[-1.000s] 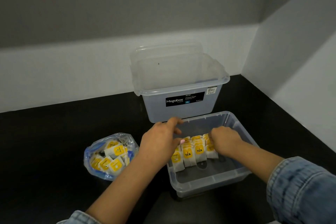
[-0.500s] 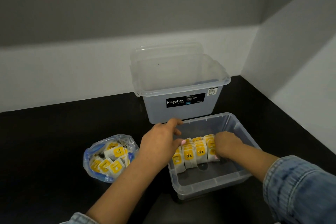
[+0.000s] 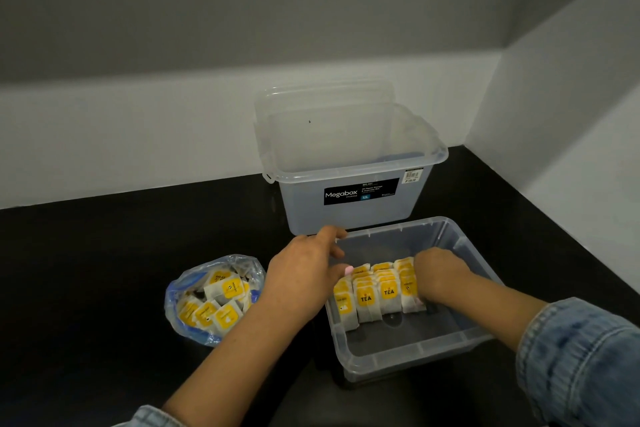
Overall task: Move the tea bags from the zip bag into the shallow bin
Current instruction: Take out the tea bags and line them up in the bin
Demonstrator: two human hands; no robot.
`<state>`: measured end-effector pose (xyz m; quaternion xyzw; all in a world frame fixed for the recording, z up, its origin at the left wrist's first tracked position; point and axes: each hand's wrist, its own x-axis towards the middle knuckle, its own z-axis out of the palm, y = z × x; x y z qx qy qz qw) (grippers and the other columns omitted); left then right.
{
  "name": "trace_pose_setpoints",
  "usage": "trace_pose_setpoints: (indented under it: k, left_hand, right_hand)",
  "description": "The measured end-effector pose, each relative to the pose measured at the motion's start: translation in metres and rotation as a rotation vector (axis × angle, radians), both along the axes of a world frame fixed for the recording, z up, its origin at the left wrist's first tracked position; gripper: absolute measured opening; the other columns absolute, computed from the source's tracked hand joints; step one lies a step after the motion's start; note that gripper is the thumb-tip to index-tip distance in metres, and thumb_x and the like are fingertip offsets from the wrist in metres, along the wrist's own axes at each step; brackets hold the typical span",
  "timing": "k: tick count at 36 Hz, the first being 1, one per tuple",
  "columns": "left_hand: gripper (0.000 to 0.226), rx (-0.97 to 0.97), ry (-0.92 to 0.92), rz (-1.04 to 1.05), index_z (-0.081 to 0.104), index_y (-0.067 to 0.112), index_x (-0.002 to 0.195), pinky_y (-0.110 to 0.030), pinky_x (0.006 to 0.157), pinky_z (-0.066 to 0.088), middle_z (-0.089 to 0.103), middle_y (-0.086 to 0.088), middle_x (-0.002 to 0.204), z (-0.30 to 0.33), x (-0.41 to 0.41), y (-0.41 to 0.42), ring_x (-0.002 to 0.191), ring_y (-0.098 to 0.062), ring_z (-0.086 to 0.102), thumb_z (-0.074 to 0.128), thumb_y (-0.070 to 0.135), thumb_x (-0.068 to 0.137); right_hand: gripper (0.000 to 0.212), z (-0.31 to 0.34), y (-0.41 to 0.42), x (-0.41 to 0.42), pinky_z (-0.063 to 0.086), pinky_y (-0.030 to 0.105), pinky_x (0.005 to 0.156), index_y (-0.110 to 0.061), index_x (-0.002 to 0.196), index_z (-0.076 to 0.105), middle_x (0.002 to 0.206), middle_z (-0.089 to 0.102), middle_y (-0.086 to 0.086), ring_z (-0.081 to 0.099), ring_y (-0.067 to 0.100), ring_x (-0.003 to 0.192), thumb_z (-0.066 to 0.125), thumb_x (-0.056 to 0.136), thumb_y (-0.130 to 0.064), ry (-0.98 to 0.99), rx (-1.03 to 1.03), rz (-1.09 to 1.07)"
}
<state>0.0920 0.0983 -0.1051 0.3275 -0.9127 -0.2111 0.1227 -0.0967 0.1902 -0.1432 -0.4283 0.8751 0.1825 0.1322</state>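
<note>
A clear shallow bin (image 3: 408, 357) stands at the front right of the black counter. Several white tea bags with yellow labels (image 3: 377, 291) stand in tight rows inside it. My left hand (image 3: 304, 274) is at the bin's left rim, its fingers stretched over the far-left corner and its thumb touching the leftmost row. My right hand (image 3: 440, 274) is inside the bin with its fingers curled down over the rightmost row; the fingertips are hidden. Left of the bin lies the open zip bag (image 3: 187, 288), clear with a blue edge, holding several more tea bags (image 3: 221, 302).
A taller clear Megabox storage box (image 3: 356, 208) stands just behind the shallow bin, its lid (image 3: 325, 107) leaning upright at its back. White walls close the counter at the back and on the right. My denim sleeves show at the bottom edge.
My right hand has slid a little nearer along the right row of tea bags. My left hand has stayed at the bin's left rim.
</note>
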Motion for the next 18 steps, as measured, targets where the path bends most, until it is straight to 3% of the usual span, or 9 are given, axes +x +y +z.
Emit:
trace_pose_setpoints:
  k: [4,7,10,18]
  left_hand:
    - [0.048,-0.002,-0.013,0.007,0.041,0.033,0.131,-0.028,0.088,0.048,0.061,0.016,0.115,0.0,0.003,-0.003,0.111,-0.006,0.049,0.061,0.036,0.088]
    - [0.049,-0.038,-0.057,0.024,0.042,0.033,0.132,-0.03,0.091,0.047,0.057,0.013,0.123,-0.002,0.005,-0.004,0.116,-0.009,0.044,0.062,0.038,0.087]
    - [0.05,-0.061,-0.085,0.038,0.043,0.032,0.134,-0.031,0.098,0.042,0.052,0.008,0.131,-0.004,0.007,-0.004,0.124,-0.012,0.039,0.061,0.04,0.087]
    - [0.052,0.0,-0.08,0.043,0.04,0.031,0.136,-0.029,0.098,0.041,0.049,0.006,0.135,-0.004,0.006,-0.003,0.127,-0.012,0.039,0.06,0.037,0.089]
  right_hand:
    - [0.036,0.009,0.002,0.003,0.049,0.029,0.087,-0.011,0.119,0.057,0.118,0.062,0.006,0.06,0.02,0.106,0.068,0.085,-0.021,0.002,0.041,0.096]
    - [0.036,0.01,0.004,0.006,0.046,0.03,0.096,-0.012,0.121,0.061,0.118,0.063,0.004,0.059,0.019,0.108,0.066,0.088,-0.026,-0.138,0.223,0.224]
    - [0.038,0.008,0.008,0.008,0.039,0.032,0.099,-0.018,0.131,0.057,0.13,0.056,0.005,0.052,0.023,0.12,0.058,0.093,-0.016,-0.219,0.331,0.329]
    - [0.038,0.0,0.007,0.007,0.043,0.034,0.097,-0.017,0.13,0.054,0.129,0.054,0.009,0.052,0.026,0.117,0.055,0.092,-0.01,-0.203,0.303,0.371]
